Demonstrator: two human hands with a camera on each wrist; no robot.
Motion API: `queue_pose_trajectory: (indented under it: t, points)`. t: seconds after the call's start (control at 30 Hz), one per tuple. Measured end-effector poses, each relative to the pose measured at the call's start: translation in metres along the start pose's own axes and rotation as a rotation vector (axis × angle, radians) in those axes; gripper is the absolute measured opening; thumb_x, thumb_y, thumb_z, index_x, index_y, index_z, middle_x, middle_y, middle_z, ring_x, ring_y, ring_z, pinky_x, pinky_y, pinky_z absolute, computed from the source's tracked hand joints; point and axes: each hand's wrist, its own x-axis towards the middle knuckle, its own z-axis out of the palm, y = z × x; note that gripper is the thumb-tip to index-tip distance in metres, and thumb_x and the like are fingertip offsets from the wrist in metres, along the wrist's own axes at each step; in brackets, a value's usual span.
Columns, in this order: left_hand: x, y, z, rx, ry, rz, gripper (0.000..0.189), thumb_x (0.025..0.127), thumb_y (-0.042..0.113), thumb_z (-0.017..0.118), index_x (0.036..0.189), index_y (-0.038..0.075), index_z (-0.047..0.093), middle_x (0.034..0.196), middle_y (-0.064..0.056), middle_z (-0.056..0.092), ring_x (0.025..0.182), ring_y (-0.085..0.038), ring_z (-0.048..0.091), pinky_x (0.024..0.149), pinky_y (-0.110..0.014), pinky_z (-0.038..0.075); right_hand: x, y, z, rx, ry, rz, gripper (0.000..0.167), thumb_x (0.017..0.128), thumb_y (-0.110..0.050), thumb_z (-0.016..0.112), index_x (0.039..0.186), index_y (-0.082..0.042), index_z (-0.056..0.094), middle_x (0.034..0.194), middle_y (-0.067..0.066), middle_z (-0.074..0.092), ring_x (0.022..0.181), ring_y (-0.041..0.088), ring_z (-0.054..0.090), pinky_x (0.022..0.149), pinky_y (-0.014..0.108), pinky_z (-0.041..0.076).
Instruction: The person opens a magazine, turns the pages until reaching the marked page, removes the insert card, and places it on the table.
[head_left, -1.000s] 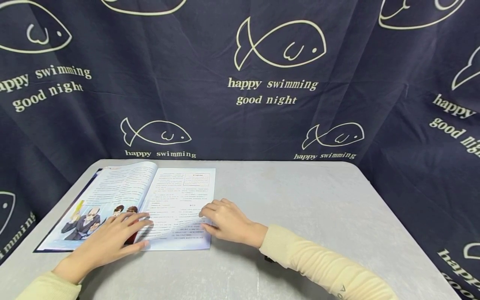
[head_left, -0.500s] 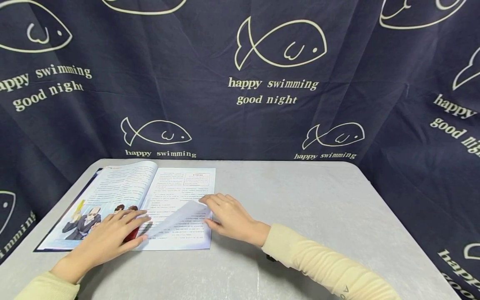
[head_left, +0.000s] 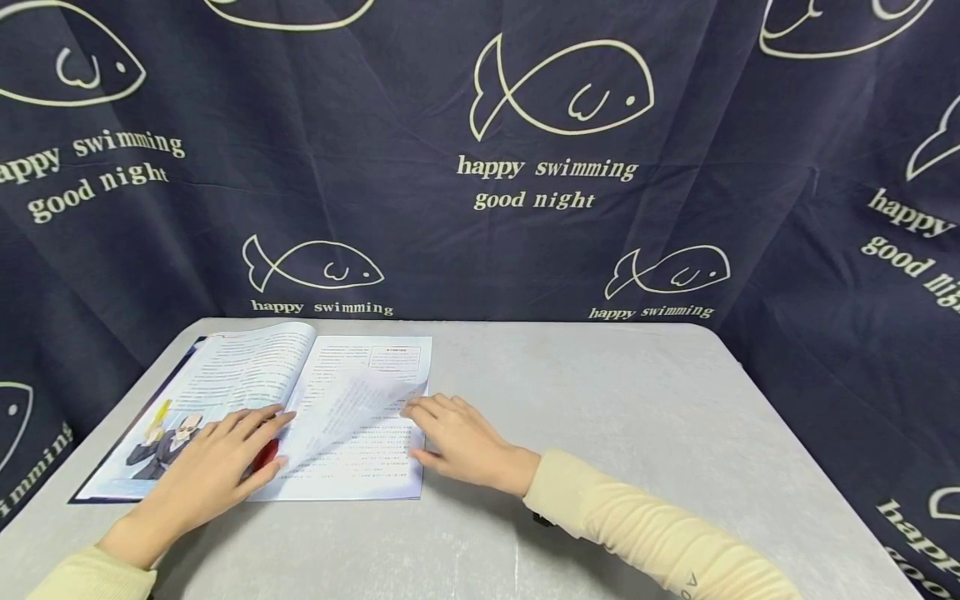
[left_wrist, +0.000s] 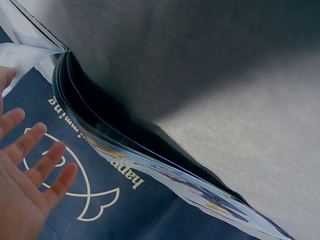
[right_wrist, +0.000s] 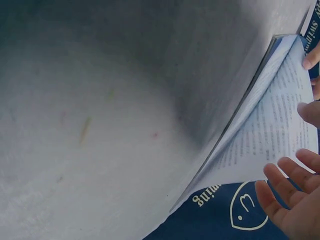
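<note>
An open illustrated book (head_left: 240,362) lies toward the left of the table, its left leaves arched near the spine. My left hand (head_left: 206,471) rests on the lower left page near the fold, fingers extended and partly covering the printed figures. A right-hand page (head_left: 341,412) is raised and curls up from its near corner, showing another text page beneath. At the book's right edge is my right hand (head_left: 465,446), fingertips by the raised page. In the right wrist view its fingers look spread beside the printed page (right_wrist: 270,130); whether they touch it I cannot tell.
The grey table (head_left: 600,408) extends to the right of the book. A dark blue curtain (head_left: 420,200) with fish drawings and lettering hangs behind and at both sides.
The page's near right corner has lifted and curled up, away from the near edge and leftward. My left hand has slid slightly left; the right hand has shifted only a little.
</note>
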Motion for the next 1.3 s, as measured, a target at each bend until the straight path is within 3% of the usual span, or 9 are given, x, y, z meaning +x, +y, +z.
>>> queue_pose_trajectory:
  t: [0.2, 0.43, 0.7, 0.93, 1.3]
  points:
    - [-0.001, 0.001, -0.002, 0.010, -0.005, -0.065, 0.064, 0.076, 0.037, 0.067, 0.130, 0.009, 0.048, 0.125, -0.012, 0.052, 0.107, -0.034, 0.050, 0.081, -0.055, 0.040, -0.001, -0.002, 0.007, -0.026, -0.076, -0.014, 0.046, 0.086, -0.039, 0.058, 0.123, -0.012, 0.051, 0.124, 0.000, 0.055, 0.110, 0.014, 0.052, 0.091, 0.030, 0.045]
    - [-0.001, -0.002, -0.001, 0.034, 0.036, -0.080, 0.068, 0.076, 0.037, 0.066, 0.134, 0.009, 0.043, 0.127, -0.014, 0.049, 0.107, -0.034, 0.049, 0.072, -0.049, 0.038, -0.003, -0.004, 0.010, -0.032, -0.109, -0.028, 0.046, 0.084, -0.039, 0.060, 0.122, -0.014, 0.052, 0.123, -0.002, 0.055, 0.108, 0.013, 0.053, 0.090, 0.030, 0.045]
    - [-0.001, -0.005, -0.001, 0.063, 0.032, -0.072, 0.066, 0.077, 0.034, 0.063, 0.135, 0.012, 0.042, 0.134, -0.016, 0.043, 0.112, -0.037, 0.044, 0.073, -0.051, 0.037, -0.003, -0.009, 0.010, -0.047, -0.140, -0.061, 0.048, 0.083, -0.041, 0.061, 0.122, -0.013, 0.052, 0.122, -0.001, 0.056, 0.106, 0.013, 0.053, 0.088, 0.029, 0.046]
    - [0.001, -0.006, 0.001, 0.062, 0.062, -0.050, 0.057, 0.076, 0.031, 0.062, 0.130, 0.019, 0.048, 0.135, -0.013, 0.044, 0.113, -0.038, 0.046, 0.070, -0.052, 0.039, -0.003, -0.011, 0.009, -0.048, -0.172, -0.060, 0.048, 0.083, -0.042, 0.061, 0.122, -0.014, 0.052, 0.122, -0.001, 0.056, 0.105, 0.013, 0.054, 0.089, 0.029, 0.046]
    - [-0.002, -0.008, 0.002, 0.072, 0.022, -0.011, 0.046, 0.080, 0.028, 0.057, 0.125, 0.026, 0.052, 0.134, -0.013, 0.045, 0.112, -0.038, 0.045, 0.065, -0.048, 0.037, -0.005, -0.012, 0.014, -0.066, -0.184, -0.080, 0.049, 0.082, -0.044, 0.062, 0.120, -0.015, 0.053, 0.120, -0.003, 0.057, 0.103, 0.012, 0.053, 0.087, 0.028, 0.046]
